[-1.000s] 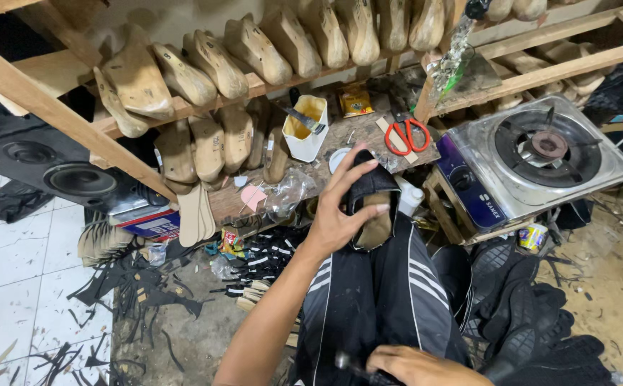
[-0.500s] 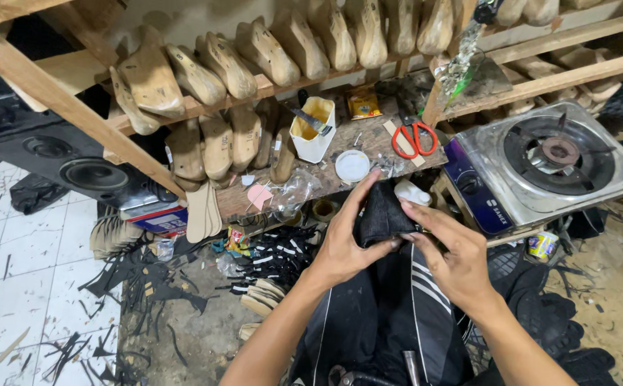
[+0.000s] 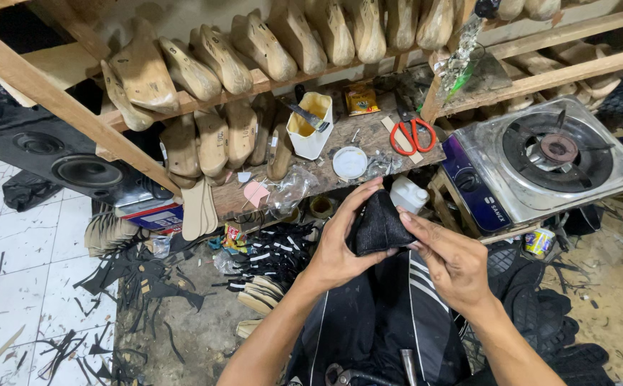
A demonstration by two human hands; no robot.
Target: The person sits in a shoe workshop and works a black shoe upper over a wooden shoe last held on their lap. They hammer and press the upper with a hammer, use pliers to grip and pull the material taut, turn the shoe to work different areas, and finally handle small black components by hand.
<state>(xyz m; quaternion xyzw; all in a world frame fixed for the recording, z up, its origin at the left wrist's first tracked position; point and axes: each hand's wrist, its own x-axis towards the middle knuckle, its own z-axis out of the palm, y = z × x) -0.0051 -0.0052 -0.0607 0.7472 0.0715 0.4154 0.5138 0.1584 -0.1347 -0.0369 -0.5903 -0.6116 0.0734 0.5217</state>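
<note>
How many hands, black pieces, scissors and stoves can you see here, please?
hands: 2, left hand and right hand
black piece: 1
scissors: 1
stove: 1
Total: 5

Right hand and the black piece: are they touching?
Touching. The head view shows the right hand with fingertips pressed on the black piece's right edge, while the left hand grips it from the other side.
</note>
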